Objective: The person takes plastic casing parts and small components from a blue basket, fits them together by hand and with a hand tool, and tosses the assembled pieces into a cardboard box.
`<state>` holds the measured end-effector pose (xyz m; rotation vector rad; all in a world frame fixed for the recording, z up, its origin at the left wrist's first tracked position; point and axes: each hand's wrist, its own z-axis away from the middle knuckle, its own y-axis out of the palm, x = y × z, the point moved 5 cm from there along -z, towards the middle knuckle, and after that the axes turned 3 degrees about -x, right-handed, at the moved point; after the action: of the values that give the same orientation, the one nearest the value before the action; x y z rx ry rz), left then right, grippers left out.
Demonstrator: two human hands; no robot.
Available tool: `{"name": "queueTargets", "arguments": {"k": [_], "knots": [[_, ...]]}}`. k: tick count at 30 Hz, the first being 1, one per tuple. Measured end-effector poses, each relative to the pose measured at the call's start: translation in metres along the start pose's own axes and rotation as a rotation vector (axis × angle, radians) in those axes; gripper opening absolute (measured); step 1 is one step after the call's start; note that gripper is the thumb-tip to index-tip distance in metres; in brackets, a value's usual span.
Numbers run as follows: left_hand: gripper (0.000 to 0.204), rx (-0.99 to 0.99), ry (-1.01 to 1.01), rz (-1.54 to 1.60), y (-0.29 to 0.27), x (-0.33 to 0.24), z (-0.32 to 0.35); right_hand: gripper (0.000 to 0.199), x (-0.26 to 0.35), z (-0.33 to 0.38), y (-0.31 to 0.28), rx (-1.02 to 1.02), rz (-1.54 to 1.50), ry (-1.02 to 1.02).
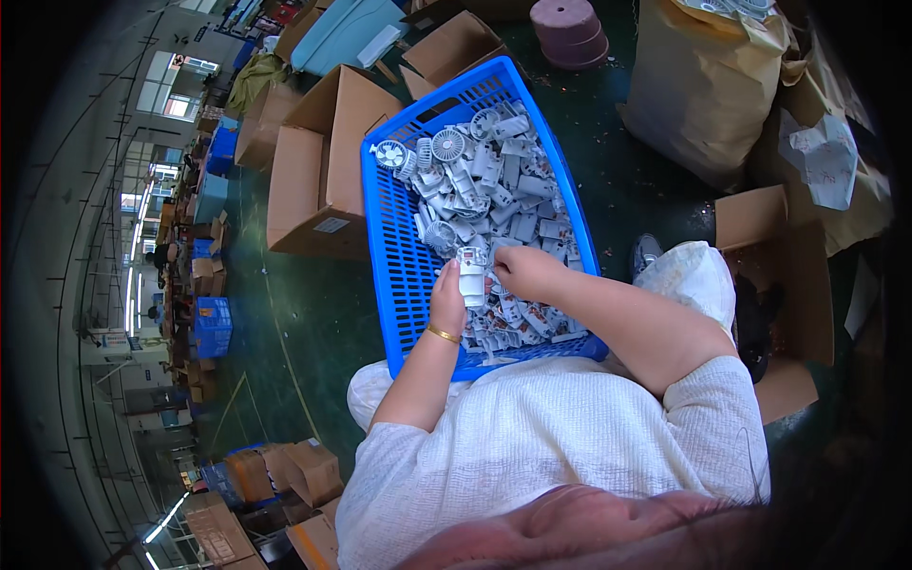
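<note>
I have the left hand closed on a white plastic casing, over the six-o'clock half of a blue slotted plastic basket; the right hand curls at three o'clock, hold unclear.

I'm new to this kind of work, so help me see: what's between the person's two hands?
The head view shows a white plastic part, held in the left hand, between it and the right hand, over the blue crate.

Inside the rectangular, slotted blue plastic crate, see heaped white plastic casings and round white grilled fan heads.
</note>
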<state>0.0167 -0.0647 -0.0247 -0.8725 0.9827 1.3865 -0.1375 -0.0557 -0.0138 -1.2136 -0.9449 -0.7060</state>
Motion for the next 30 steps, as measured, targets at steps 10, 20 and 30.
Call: {"name": "queueTargets", "arguments": {"k": [10,20,30], "knots": [[0.032,-0.016,0.045,-0.11,0.012,-0.007,0.018,0.017,0.006,0.004,0.003,0.03,0.039,-0.034],[0.031,-0.112,0.171,-0.057,0.022,-0.012,0.023,0.015,0.013,0.014,0.005,-0.08,-0.076,-0.01],[0.03,-0.116,0.141,0.013,0.019,-0.011,0.02,0.015,0.011,0.003,-0.004,-0.064,-0.078,0.022]]}}
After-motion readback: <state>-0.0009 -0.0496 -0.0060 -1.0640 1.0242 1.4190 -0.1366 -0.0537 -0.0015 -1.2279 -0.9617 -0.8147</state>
